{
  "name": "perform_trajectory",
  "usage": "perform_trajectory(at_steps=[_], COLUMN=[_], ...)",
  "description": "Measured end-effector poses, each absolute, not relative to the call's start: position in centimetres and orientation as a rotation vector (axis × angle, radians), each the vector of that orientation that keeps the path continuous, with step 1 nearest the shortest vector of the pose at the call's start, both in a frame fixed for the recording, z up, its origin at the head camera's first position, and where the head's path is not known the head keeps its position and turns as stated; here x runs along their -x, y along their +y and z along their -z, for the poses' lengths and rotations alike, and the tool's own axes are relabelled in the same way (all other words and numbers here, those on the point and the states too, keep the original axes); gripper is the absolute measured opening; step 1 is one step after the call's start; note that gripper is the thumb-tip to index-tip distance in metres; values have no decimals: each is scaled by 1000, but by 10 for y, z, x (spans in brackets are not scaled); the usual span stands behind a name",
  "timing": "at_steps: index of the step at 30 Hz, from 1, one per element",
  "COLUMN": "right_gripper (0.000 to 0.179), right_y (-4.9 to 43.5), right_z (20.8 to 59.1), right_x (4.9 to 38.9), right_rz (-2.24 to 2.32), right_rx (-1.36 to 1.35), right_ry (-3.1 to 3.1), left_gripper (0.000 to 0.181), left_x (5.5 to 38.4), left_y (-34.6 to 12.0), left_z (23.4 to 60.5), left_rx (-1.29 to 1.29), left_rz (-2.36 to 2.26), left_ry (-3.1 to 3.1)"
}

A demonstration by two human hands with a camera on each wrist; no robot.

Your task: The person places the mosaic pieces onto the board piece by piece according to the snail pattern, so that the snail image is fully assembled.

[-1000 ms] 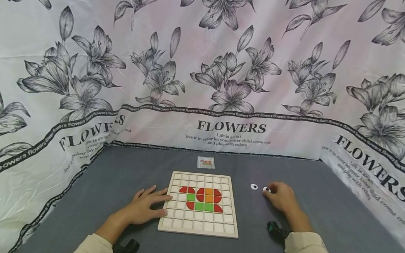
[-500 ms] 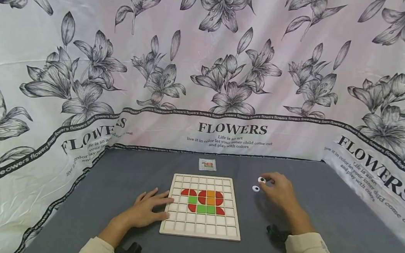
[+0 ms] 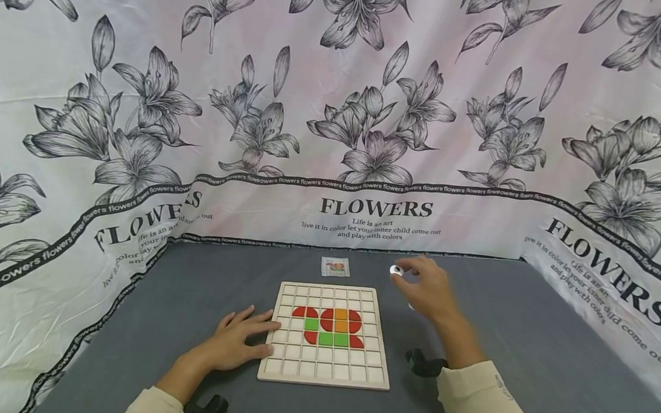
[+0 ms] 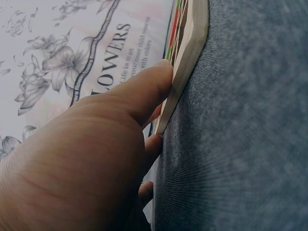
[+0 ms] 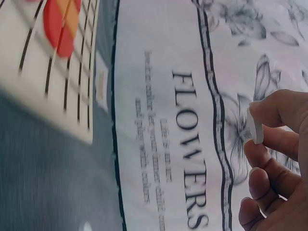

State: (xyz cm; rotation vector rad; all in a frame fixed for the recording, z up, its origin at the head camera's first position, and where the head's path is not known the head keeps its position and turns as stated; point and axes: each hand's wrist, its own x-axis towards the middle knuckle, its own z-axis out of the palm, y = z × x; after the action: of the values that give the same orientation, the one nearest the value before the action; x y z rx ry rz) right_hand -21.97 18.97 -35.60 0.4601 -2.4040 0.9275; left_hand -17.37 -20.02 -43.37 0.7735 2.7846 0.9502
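Observation:
My right hand (image 3: 429,292) is raised beyond the board's right side and pinches a white eye disc (image 3: 396,271) with a black dot between thumb and fingertips. In the right wrist view the same disc (image 5: 255,126) shows edge-on. A second eye disc (image 3: 411,307) lies on the cloth, mostly hidden behind that hand. My left hand (image 3: 230,345) rests against the left edge of a wooden grid board (image 3: 324,363), fingers spread; in the left wrist view its thumb (image 4: 149,89) touches the side of the frame. Red, green and orange pieces (image 3: 334,339) fill several middle cells.
Behind the board lies a small pattern card (image 3: 335,267) printed with a similar coloured figure. Grey cloth (image 3: 219,269) covers the table. A white flower-printed curtain (image 3: 375,215) closes off the back and both sides.
My right hand has lifted its eye disc off the cloth and moved left and away from me, passing the other disc. The left hand stays at the board's edge.

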Motion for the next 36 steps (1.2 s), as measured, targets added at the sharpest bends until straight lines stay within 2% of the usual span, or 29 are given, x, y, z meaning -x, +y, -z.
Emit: perform_trajectory(at_steps=[16, 36], right_gripper=[25, 22], right_y=[115, 56], right_z=[358, 389], right_x=[231, 258], right_rz=[-1051, -1207], right_rx=[-603, -551], right_ry=[-2396, -2646], left_gripper=[54, 54], left_x=[172, 174], left_y=[-200, -203], left_z=[430, 434], left_rx=[-765, -753], left_rz=[-974, -932], left_ry=[2770, 2787])
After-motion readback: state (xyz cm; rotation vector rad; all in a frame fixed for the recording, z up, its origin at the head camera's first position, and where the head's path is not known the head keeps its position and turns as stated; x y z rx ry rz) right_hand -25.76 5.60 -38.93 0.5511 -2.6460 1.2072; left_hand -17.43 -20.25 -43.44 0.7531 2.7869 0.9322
